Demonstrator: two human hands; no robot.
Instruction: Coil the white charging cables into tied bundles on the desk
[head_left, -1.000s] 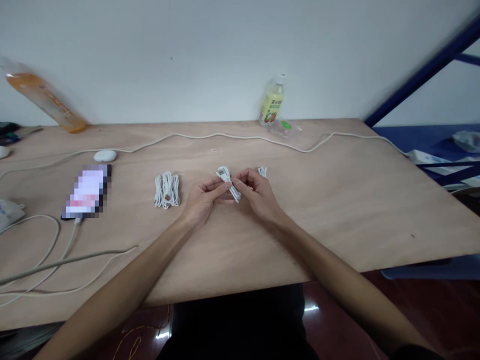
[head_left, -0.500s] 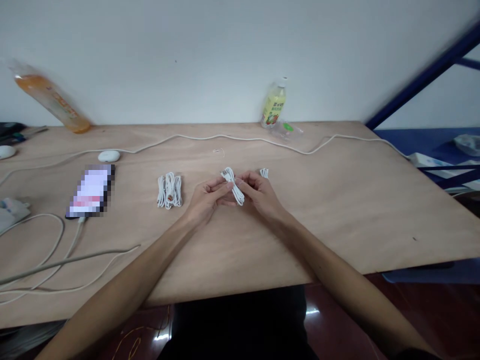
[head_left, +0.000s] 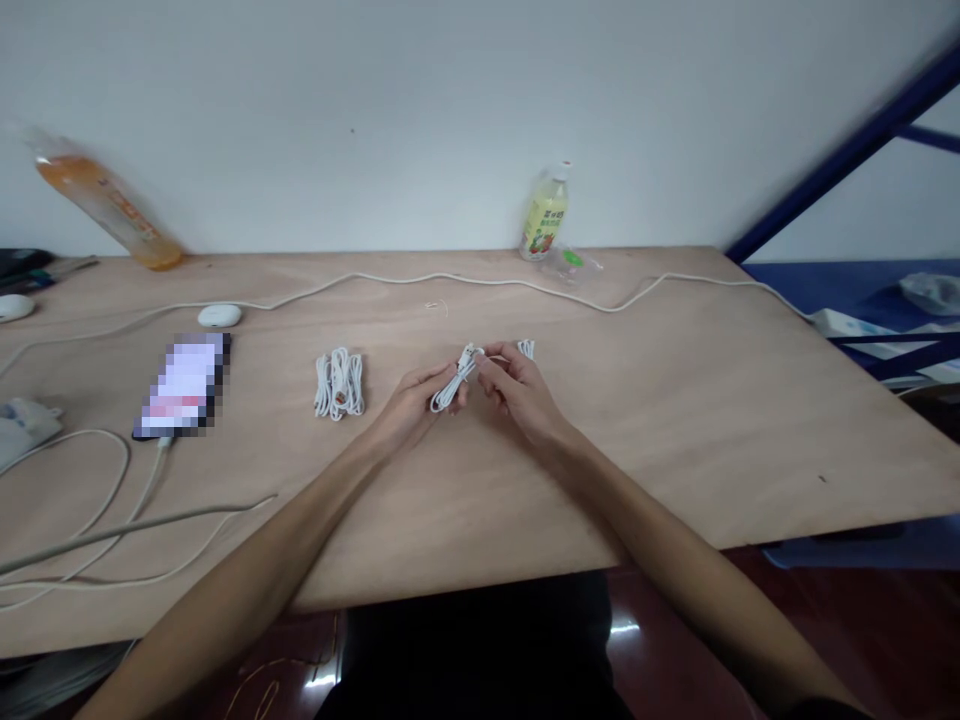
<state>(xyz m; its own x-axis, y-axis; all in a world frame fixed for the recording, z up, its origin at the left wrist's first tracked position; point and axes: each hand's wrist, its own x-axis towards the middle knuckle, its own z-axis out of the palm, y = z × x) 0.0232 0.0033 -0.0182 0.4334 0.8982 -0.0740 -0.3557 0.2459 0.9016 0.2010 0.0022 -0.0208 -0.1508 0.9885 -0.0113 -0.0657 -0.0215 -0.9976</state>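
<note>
A folded white USB cable (head_left: pixel 447 392) is held over the middle of the table, slanting with its connector end up and to the right. My left hand (head_left: pixel 411 400) grips it with the thumb on top and the fingers underneath. At the upper end, my right hand (head_left: pixel 523 388) is closed, thumb and forefinger pinching by the connector. Several coiled white cables (head_left: pixel 340 383) lie side by side to the left of my left hand. Just behind my right hand, more coiled white cable (head_left: pixel 527 348) shows, partly hidden by the fingers.
A phone (head_left: pixel 184 385) with a charging cord lies at left, near a white earbud case (head_left: pixel 219 316). An orange drink bottle (head_left: pixel 112 210) and a yellow one (head_left: pixel 545 215) lean against the wall. A long white cord (head_left: pixel 450 277) crosses the wooden table (head_left: pixel 712 420).
The cable in my hands has turned from slanting down to the right to slanting down to the left. My right hand has shifted to its connector end.
</note>
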